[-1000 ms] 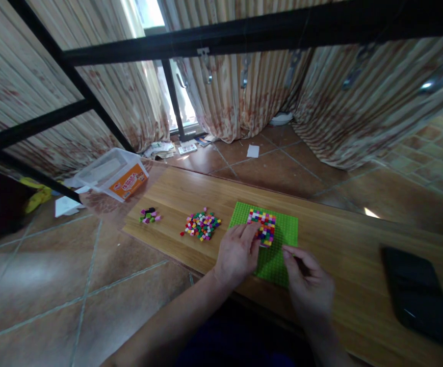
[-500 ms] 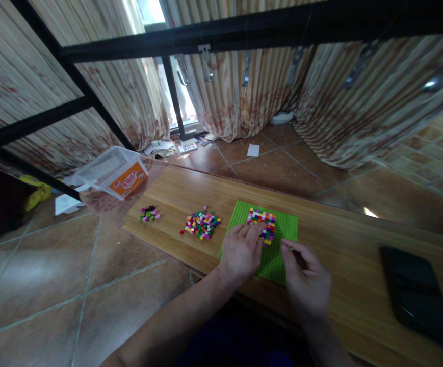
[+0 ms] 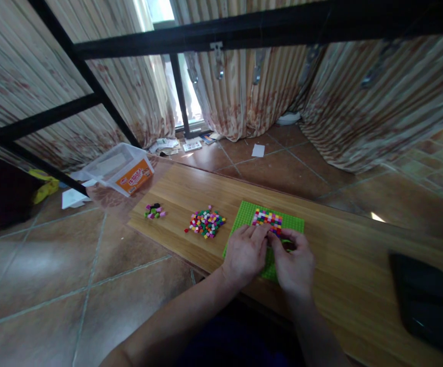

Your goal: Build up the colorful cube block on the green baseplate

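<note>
A green studded baseplate [image 3: 240,220] lies on the wooden bench, carrying a block of small multicoloured bricks [image 3: 266,216] set in rows. My left hand [image 3: 246,253] rests over the plate's near left part, fingers bent together at the lower edge of those rows. From the right, my right hand [image 3: 294,262] meets it there, thumb and forefinger pinched close to the bricks. Whatever sits between the fingertips of either hand is hidden or too small to name. Left of the plate is a loose pile of mixed coloured bricks [image 3: 206,223].
A smaller heap of pink, green and black bricks [image 3: 154,211] lies at the bench's left. Beyond it stands a clear plastic box [image 3: 124,168] with an orange label. A dark phone-like slab [image 3: 427,300] lies at the right. A black metal frame [image 3: 244,38] crosses above the bench.
My right hand has moved left and slightly up, from the plate's right side to the bricks beside my left hand. The whole view has shifted slightly.
</note>
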### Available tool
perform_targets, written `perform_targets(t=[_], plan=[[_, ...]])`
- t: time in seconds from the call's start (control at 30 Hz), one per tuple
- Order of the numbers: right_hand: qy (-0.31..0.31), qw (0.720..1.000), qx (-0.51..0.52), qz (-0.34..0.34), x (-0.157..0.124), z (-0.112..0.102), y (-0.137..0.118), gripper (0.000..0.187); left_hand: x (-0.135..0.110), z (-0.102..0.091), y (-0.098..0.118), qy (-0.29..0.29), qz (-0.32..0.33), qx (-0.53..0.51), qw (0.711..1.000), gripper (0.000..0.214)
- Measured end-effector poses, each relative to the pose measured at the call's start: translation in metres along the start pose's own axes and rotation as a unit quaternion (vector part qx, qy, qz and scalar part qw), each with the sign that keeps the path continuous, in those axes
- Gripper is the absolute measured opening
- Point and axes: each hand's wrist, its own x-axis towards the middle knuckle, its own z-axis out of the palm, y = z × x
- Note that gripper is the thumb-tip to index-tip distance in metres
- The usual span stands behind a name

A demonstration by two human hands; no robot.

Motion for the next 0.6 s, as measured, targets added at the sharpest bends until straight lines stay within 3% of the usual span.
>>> perform_targets(t=[0.6], plan=[[0.019,0.997,0.064,-0.026,0.0019,0.0083,0.0053,0.039,-0.0018,0.0014,-0.0008,-0.014,-0.013,-0.032,0.999,0.028]])
